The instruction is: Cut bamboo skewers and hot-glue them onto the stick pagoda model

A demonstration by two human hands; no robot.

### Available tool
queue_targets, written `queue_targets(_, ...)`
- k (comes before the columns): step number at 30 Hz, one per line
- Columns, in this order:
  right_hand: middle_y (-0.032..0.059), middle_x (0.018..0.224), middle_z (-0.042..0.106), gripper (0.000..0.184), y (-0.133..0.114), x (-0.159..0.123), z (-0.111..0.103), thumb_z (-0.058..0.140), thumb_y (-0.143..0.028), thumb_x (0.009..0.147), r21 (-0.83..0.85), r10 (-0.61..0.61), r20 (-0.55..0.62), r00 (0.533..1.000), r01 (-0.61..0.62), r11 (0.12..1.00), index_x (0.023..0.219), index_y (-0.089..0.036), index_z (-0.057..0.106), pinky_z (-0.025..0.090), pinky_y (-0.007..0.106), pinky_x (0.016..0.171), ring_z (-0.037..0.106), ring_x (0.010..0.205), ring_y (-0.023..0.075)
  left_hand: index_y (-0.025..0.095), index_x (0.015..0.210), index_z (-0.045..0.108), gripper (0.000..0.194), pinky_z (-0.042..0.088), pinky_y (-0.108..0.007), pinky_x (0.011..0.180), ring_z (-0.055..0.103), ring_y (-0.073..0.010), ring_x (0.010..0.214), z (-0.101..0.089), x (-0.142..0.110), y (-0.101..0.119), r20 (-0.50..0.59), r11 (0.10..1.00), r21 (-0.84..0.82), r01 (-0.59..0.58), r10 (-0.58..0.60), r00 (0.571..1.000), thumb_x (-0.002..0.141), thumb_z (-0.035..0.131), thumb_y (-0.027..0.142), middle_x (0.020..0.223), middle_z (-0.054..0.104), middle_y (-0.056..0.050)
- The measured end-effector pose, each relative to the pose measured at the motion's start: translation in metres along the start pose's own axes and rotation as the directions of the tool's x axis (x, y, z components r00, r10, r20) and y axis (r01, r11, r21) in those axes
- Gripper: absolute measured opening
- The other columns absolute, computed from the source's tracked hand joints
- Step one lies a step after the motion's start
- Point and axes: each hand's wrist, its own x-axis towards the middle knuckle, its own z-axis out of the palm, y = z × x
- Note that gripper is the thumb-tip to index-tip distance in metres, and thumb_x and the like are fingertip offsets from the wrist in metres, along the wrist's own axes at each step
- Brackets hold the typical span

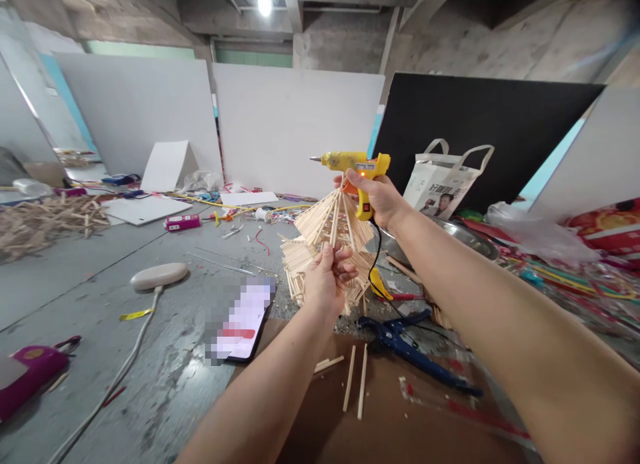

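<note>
In my right hand (376, 192) is a yellow hot glue gun (353, 161), held sideways with its metal nozzle pointing left and its small light glowing orange. Just below it stands a tiered model of thin wooden sticks (316, 223), its upper part sloping like a pointed roof. My left hand (330, 272) is pinched at the front of the roof, on the lower end of a wooden stick (334, 224). The left forearm and hand hide part of the lower tiers. A black cord (376, 251) hangs from the glue gun's handle.
A phone (245, 321) lies left of the model. Blue pliers (420, 354) and loose sticks (362, 381) rest on a brown board (320, 424). Further left are a white corded device (159, 275) and a stick pile (55, 221). A metal bowl (465, 236) and white bag (440, 184) stand right.
</note>
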Motion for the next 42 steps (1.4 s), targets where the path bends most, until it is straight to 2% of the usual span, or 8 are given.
queue_targets(6, 0.0027, 0.093, 0.064, 0.017, -0.012, -0.025, -0.017, 0.063, -0.040, 0.064, 0.030, -0.078, -0.167, 0.983, 0.084, 0.996, 0.070, -0.024, 0.059, 0.049, 0.033, 0.072, 0.056, 0.096, 0.0210, 0.012, 0.074, 0.053, 0.051, 0.032, -0.020, 0.033, 0.042, -0.0064, 0.030, 0.001, -0.010, -0.005, 0.017, 0.992, 0.129, 0.007, -0.009, 1.000, 0.077, 0.029, 0.057, 0.047, 0.050, 0.001)
queue_targets(13, 0.0042, 0.095, 0.063, 0.009, -0.014, -0.122, -0.057, 0.058, -0.032, 0.072, -0.088, -0.269, -0.284, 0.920, 0.254, 0.963, 0.071, -0.023, 0.061, 0.046, 0.038, 0.079, 0.056, 0.095, 0.0232, 0.019, 0.090, 0.044, 0.029, 0.026, -0.019, 0.032, 0.037, -0.0032, 0.029, 0.011, -0.033, -0.006, -0.132, 0.976, 0.193, -0.105, 0.132, 0.983, 0.074, 0.046, 0.044, 0.060, 0.050, 0.006)
queue_targets(20, 0.0006, 0.076, 0.064, 0.015, 0.036, -0.182, -0.065, 0.062, -0.035, 0.067, -0.132, -0.038, -0.319, 0.947, -0.005, 0.991, 0.077, -0.024, 0.062, 0.050, 0.036, 0.065, 0.060, 0.068, 0.0178, 0.019, 0.071, 0.044, 0.015, 0.021, -0.018, 0.033, 0.033, -0.0030, 0.030, 0.008, -0.051, 0.002, -0.042, 0.914, 0.399, 0.071, -0.059, 0.997, 0.067, 0.052, 0.031, 0.056, 0.044, 0.007)
queue_targets(23, 0.0008, 0.069, 0.063, 0.018, 0.047, -0.190, -0.059, 0.064, -0.037, 0.064, -0.107, 0.003, -0.330, 0.944, -0.040, 0.993, 0.073, -0.022, 0.061, 0.050, 0.034, 0.061, 0.059, 0.060, 0.0158, 0.018, 0.061, 0.048, 0.013, 0.022, -0.019, 0.035, 0.034, -0.0046, 0.033, -0.012, -0.051, 0.009, 0.201, 0.608, 0.786, -0.116, -0.074, 0.977, 0.066, 0.052, 0.029, 0.051, 0.045, 0.004)
queue_targets(26, 0.0003, 0.064, 0.061, 0.019, 0.052, -0.195, -0.056, 0.064, -0.038, 0.065, -0.090, 0.004, -0.306, 0.952, -0.033, 0.995, 0.072, -0.021, 0.061, 0.049, 0.032, 0.063, 0.058, 0.059, 0.0147, 0.018, 0.055, 0.054, 0.009, 0.031, -0.020, 0.047, 0.048, -0.0107, 0.050, -0.042, -0.053, 0.020, 0.466, 0.022, 0.883, -0.469, -0.167, 0.869, 0.064, 0.052, 0.020, 0.053, 0.054, -0.001)
queue_targets(30, 0.0006, 0.063, 0.061, 0.020, 0.060, -0.199, -0.060, 0.063, -0.038, 0.066, -0.103, -0.001, -0.313, 0.950, -0.033, 0.994, 0.072, -0.019, 0.060, 0.048, 0.030, 0.065, 0.058, 0.060, 0.0140, 0.018, 0.068, 0.060, 0.013, 0.036, -0.025, 0.053, 0.055, -0.0167, 0.061, -0.075, -0.064, 0.030, 0.277, -0.545, 0.723, -0.424, -0.334, 0.901, 0.066, 0.050, 0.026, 0.066, 0.062, -0.004)
queue_targets(33, 0.0012, 0.064, 0.061, 0.021, 0.064, -0.201, -0.064, 0.062, -0.038, 0.067, -0.099, 0.025, -0.307, 0.951, -0.059, 0.993, 0.073, -0.019, 0.060, 0.047, 0.029, 0.062, 0.058, 0.060, 0.0139, 0.018, 0.073, 0.060, 0.017, 0.040, -0.027, 0.059, 0.058, -0.0202, 0.071, -0.083, -0.073, 0.031, 0.170, -0.673, 0.611, -0.416, -0.402, 0.900, 0.065, 0.053, 0.032, 0.076, 0.064, -0.006)
queue_targets(42, 0.0009, 0.059, 0.060, 0.023, 0.061, -0.200, -0.064, 0.065, -0.040, 0.063, -0.107, 0.073, -0.313, 0.947, -0.111, 0.988, 0.070, -0.018, 0.061, 0.046, 0.029, 0.061, 0.057, 0.059, 0.0144, 0.019, 0.077, 0.062, 0.018, 0.040, -0.028, 0.059, 0.059, -0.0212, 0.073, -0.079, -0.074, 0.034, 0.132, -0.668, 0.587, -0.456, -0.477, 0.869, 0.067, 0.051, 0.030, 0.078, 0.065, -0.007)
